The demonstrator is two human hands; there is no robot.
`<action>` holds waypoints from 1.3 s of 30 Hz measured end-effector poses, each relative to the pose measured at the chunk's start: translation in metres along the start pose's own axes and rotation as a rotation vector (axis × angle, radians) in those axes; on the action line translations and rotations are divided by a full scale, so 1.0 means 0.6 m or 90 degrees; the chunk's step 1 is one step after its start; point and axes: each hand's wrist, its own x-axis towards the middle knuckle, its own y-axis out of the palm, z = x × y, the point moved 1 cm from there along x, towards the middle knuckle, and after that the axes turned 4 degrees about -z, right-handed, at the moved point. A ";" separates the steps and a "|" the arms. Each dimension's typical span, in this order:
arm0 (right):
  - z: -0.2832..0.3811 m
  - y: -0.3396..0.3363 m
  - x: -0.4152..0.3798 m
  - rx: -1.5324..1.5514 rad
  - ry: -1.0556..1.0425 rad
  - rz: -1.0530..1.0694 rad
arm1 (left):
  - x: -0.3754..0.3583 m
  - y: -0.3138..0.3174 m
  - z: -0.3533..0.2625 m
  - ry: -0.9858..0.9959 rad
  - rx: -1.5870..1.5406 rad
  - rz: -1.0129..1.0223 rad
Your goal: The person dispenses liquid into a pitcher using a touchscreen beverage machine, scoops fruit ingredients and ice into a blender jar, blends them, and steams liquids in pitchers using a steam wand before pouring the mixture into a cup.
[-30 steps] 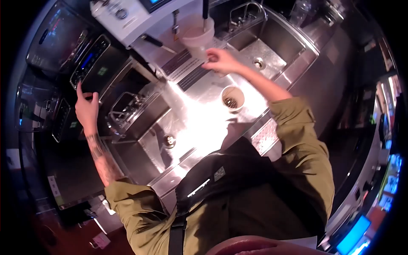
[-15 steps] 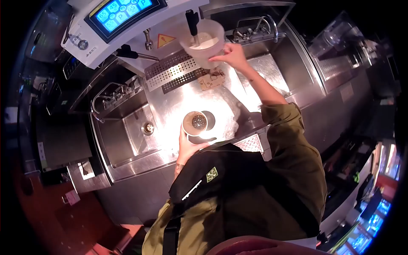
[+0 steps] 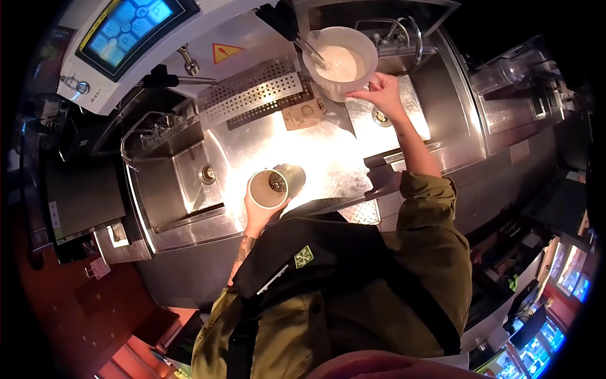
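My left hand (image 3: 256, 218) is wrapped round a paper cup (image 3: 260, 189), with dark round pearls (image 3: 277, 182) inside. The cup leans, its mouth toward me, just above the steel counter. With thumb and fingers, my right hand (image 3: 382, 96) pinches the near side of a translucent white plastic jug (image 3: 338, 90) holding creamy liquid (image 3: 344, 62). A metal wand (image 3: 310, 50) with a black grip (image 3: 278, 22) slants down into the jug. The jug is held up beside the drip grate, close to the right sink.
A white machine with a lit touch panel (image 3: 126, 31) stands at the back, above a perforated drip grate (image 3: 252, 91). A brown printed piece (image 3: 304, 115) lies by the grate. Sinks with taps flank the counter: left sink (image 3: 180, 183), right sink (image 3: 435, 95). A second wand (image 3: 180, 81) points sideways.
The jug has shifted right, toward the right sink, and the wand now slants instead of hanging nearly upright. My left hand has tilted the cup and moved it left in view. The camera view has shifted.
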 end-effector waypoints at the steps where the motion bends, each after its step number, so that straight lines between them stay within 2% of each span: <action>1: -0.026 -0.005 -0.007 0.021 -0.001 0.007 | 0.003 0.003 -0.010 0.021 0.000 -0.013; 5: -0.137 -0.018 -0.046 0.007 -0.018 -0.021 | 0.008 0.002 -0.016 0.043 0.024 -0.012; 7: -0.135 -0.023 -0.067 -0.078 -0.033 -0.026 | 0.012 0.001 -0.022 0.036 0.011 -0.003; 14: -0.158 -0.021 -0.136 -0.065 0.059 -0.003 | 0.029 -0.004 -0.044 0.004 0.056 0.032; 20: -0.076 -0.034 -0.189 -0.084 0.094 0.071 | 0.067 -0.015 -0.049 0.029 0.013 0.045; 22: -0.030 -0.039 -0.202 -0.112 0.076 0.106 | 0.092 -0.016 -0.068 0.079 -0.001 0.047; 26: 0.061 -0.024 -0.231 -0.142 0.144 0.181 | 0.132 -0.013 -0.085 0.116 -0.042 0.105; 29: 0.085 -0.016 -0.253 -0.233 0.133 0.199 | 0.146 -0.003 -0.083 0.117 -0.083 0.149; 32: 0.118 0.010 -0.266 -0.251 0.160 0.218 | 0.145 -0.001 -0.089 0.131 -0.051 0.201; 33: 0.118 0.014 -0.276 -0.221 0.208 0.210 | 0.144 0.001 -0.087 0.118 -0.027 0.208; 36: 0.135 0.027 -0.289 -0.280 0.253 0.236 | 0.144 -0.001 -0.076 0.229 0.050 0.221; 37: 0.137 0.029 -0.293 -0.276 0.272 0.234 | 0.147 0.001 -0.067 0.332 0.093 0.215; 39: 0.142 0.034 -0.299 -0.267 0.309 0.230 | 0.139 0.001 -0.058 0.304 0.030 0.213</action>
